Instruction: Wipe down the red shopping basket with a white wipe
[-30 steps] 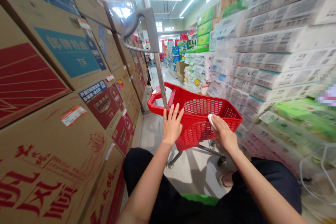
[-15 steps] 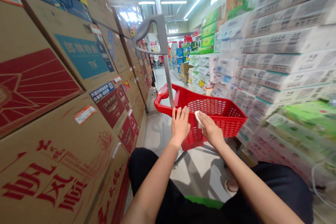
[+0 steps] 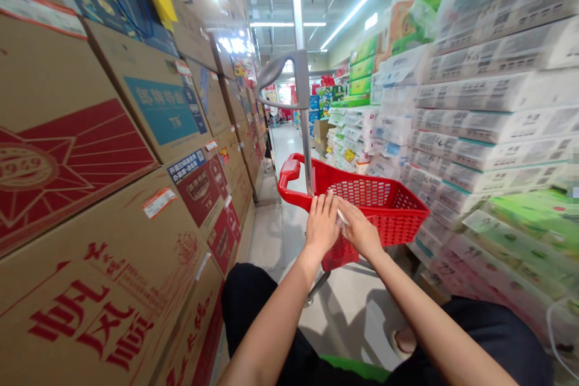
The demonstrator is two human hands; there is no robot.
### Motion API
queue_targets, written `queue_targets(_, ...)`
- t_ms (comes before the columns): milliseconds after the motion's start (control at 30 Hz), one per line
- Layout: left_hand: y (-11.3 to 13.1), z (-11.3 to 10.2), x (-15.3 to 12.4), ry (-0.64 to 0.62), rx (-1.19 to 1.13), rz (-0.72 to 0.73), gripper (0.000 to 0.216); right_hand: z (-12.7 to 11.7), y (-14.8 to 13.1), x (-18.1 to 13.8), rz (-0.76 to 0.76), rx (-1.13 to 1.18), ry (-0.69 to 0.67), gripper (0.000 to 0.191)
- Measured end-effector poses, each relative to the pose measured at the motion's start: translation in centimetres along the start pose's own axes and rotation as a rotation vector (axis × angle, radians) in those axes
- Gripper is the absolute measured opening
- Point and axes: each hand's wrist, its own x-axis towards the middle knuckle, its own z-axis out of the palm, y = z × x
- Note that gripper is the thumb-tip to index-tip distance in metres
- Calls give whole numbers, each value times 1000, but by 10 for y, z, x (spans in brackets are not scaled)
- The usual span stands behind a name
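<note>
A red plastic shopping basket (image 3: 384, 205) on wheels stands in the aisle before me, with a grey pull handle (image 3: 289, 75) rising on a metal pole (image 3: 307, 157). My left hand (image 3: 322, 224) lies flat on the basket's near rim beside the pole, fingers stretched out together. My right hand (image 3: 359, 232) presses a small white cloth (image 3: 342, 217) against the rim, right beside the left hand. Most of the cloth is hidden between the two hands.
Stacked cardboard cartons (image 3: 113, 193) wall the left side. Wrapped packs of tissue paper (image 3: 488, 126) are piled high on the right. A narrow pale floor strip (image 3: 271, 235) runs ahead to more shelves. My dark-trousered knees (image 3: 474, 325) fill the bottom.
My right hand has slid the cloth leftward along the rim until it meets the left hand. The view has shifted, so the basket sits further right and smaller.
</note>
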Motion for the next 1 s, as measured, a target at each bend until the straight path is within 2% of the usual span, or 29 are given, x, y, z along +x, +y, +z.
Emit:
queue_targets(133, -26, -14, -4, 46, -50, 106, 60, -13, 37, -22, 54, -81, -3, 81)
queue_targets(233, -48, -19, -6, 145, -26, -18, 44, -17, 57, -29, 87, -114, 2, 79)
queue_targets(300, -55, -18, -4, 198, -1, -110, 49, -14, 59, -25, 101, -107, 9, 78)
queue_targets(400, -52, -11, 5, 210, 31, -166, 56, -7, 40, -8, 87, -47, 19, 78)
queue_targets(533, -43, -7, 17, 182, 70, -198, 50, -2, -3, 20, 11, 84, 16, 77)
queue_targets(600, -43, -9, 19, 163, 79, -185, 50, -4, -14, 27, -14, 124, 7, 77)
queue_targets(700, -46, -13, 18, 152, 82, -176, 52, -9, -7, 25, -7, 144, -18, 77)
queue_targets(833, -45, -19, 16, 138, 88, -175, 56, -8, 9, 20, 84, 112, -2, 74)
queue_targets(900, -44, -22, 16, 123, 86, -163, 59, -4, 2, 23, 85, 106, 17, 74)
queue_targets(1000, -47, -28, 15, 90, 88, -131, 56, 0, -24, 29, -29, 143, 25, 79)
